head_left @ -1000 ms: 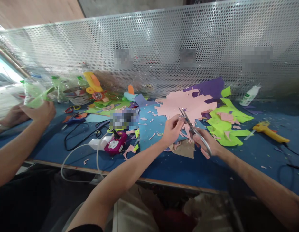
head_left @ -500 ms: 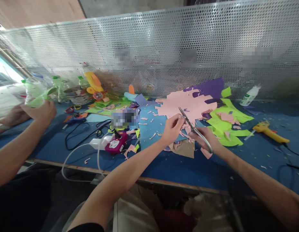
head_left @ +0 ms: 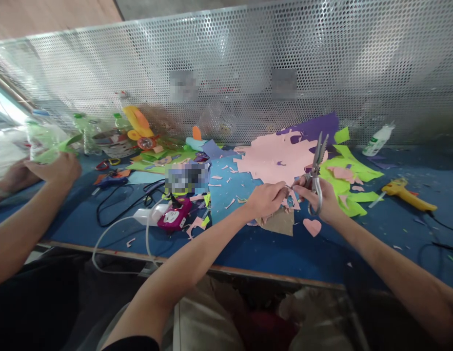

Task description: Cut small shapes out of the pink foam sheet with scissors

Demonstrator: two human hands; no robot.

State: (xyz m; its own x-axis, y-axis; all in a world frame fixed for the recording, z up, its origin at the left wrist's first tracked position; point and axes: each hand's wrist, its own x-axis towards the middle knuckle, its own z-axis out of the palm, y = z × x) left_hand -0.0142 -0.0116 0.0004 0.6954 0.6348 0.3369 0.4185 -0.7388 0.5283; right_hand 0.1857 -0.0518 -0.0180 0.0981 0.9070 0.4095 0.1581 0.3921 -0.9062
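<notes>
My right hand (head_left: 324, 199) is closed around a pair of metal scissors (head_left: 316, 168), whose blades point up and away from me. Its thumb and index finger reach toward my left hand (head_left: 267, 199), which is closed in a pinch. Whatever lies between those fingertips is too small to make out. Under and beside the hands are pink paper scraps (head_left: 294, 201) and a piece of brown cardboard (head_left: 281, 224). A pink paper heart (head_left: 312, 227) lies just below my right hand. Beyond the hands rests a large cut-up pink paper sheet (head_left: 266, 155).
A yellow glue gun (head_left: 409, 195) and white glue bottle (head_left: 379, 139) are at the right, past green paper (head_left: 348, 170). Left are a magenta power adapter (head_left: 174, 214) with cables and another person's hands (head_left: 58, 168) holding a bottle. A perforated metal panel (head_left: 241, 58) stands behind.
The scissors have swung from pointing left to pointing upward in my right hand. My left hand has shifted slightly right and down, and the two hands' fingertips have come together. The heart is now uncovered.
</notes>
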